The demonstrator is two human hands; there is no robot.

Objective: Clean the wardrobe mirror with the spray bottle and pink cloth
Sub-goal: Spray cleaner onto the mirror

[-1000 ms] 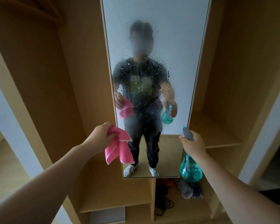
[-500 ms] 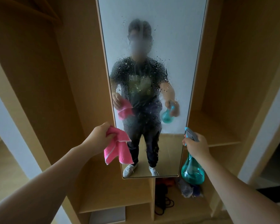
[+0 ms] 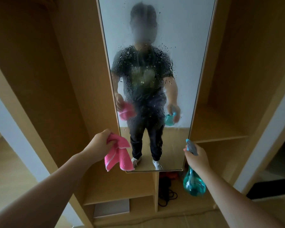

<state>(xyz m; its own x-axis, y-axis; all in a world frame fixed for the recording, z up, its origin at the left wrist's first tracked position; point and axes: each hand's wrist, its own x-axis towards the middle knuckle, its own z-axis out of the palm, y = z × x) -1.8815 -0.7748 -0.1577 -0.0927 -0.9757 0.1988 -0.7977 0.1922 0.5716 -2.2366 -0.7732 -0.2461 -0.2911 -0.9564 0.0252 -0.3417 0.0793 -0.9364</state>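
left hand point(image 3: 100, 142) bunches pink cloth point(image 3: 118, 157), seemingly ready to wipe | right hand point(image 3: 197, 156) grips spray bottle point(image 3: 194, 184) neck, held low | mirror point(image 3: 187, 46) ahead between hands, beaded with droplets point(image 3: 163, 53)

Tall upright mirror point(image 3: 187, 46), droplet-speckled at mid-height; pink cloth point(image 3: 120, 158) hanging crumpled at its lower-left corner; teal spray bottle point(image 3: 194, 184) below its lower-right corner.

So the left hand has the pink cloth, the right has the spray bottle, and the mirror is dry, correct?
Not dry: the head view shows droplets across the middle of the mirror. The left hand does grip the pink cloth and the right hand the spray bottle.
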